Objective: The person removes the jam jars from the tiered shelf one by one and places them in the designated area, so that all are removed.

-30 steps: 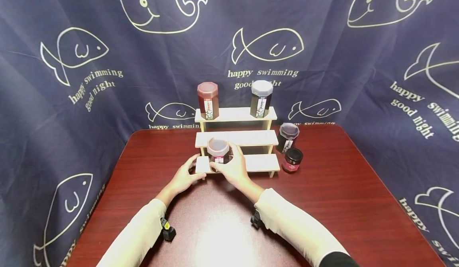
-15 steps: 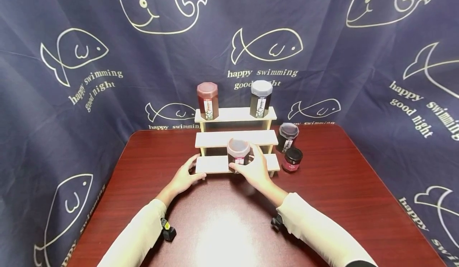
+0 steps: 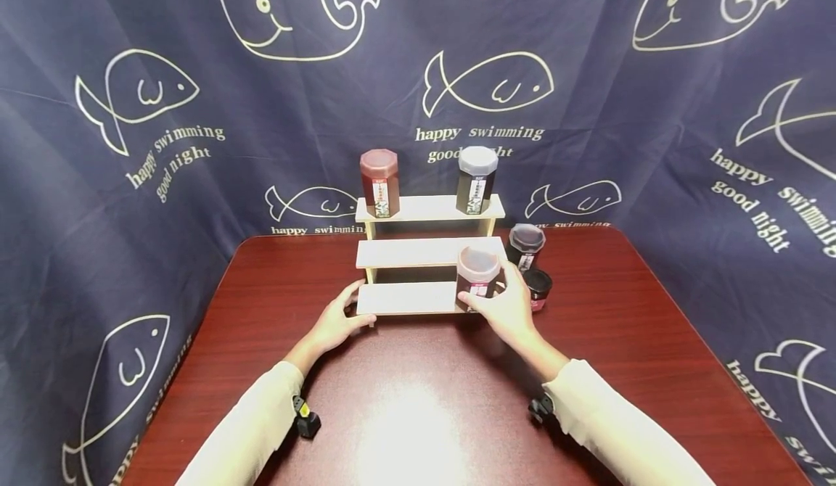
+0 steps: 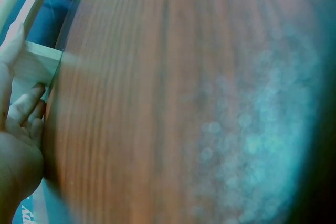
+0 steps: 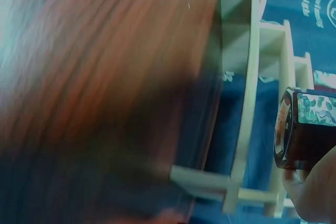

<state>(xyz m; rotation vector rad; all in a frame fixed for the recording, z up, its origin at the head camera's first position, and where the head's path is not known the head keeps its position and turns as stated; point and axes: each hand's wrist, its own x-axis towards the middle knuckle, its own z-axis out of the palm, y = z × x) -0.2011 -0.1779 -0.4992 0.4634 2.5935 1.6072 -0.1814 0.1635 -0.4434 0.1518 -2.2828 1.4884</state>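
Note:
In the head view, my right hand (image 3: 512,308) holds a dark octagonal jar (image 3: 477,276) with a pale pinkish lid and a pink label. The jar is upright in front of the right end of a three-step wooden rack (image 3: 405,299). Its base shows in the right wrist view, where the jar (image 5: 310,124) is raised off the bottom step. My left hand (image 3: 334,323) grips the left end of that step, thumb at the front edge. Part of the left hand (image 4: 21,145) shows beside the rack's leg in the left wrist view.
On the top step stand a red jar (image 3: 380,185) at left and a dark jar with a white lid (image 3: 475,181) at right. Right of the rack are another dark octagonal jar (image 3: 525,245) and a small black-lidded jar (image 3: 538,289), partly hidden by my right hand. A patterned blue curtain (image 3: 326,109) hangs behind.
My right hand has carried the pink-labelled jar rightward, from the left part of the bottom step to its right end. My left hand has stayed on the rack.

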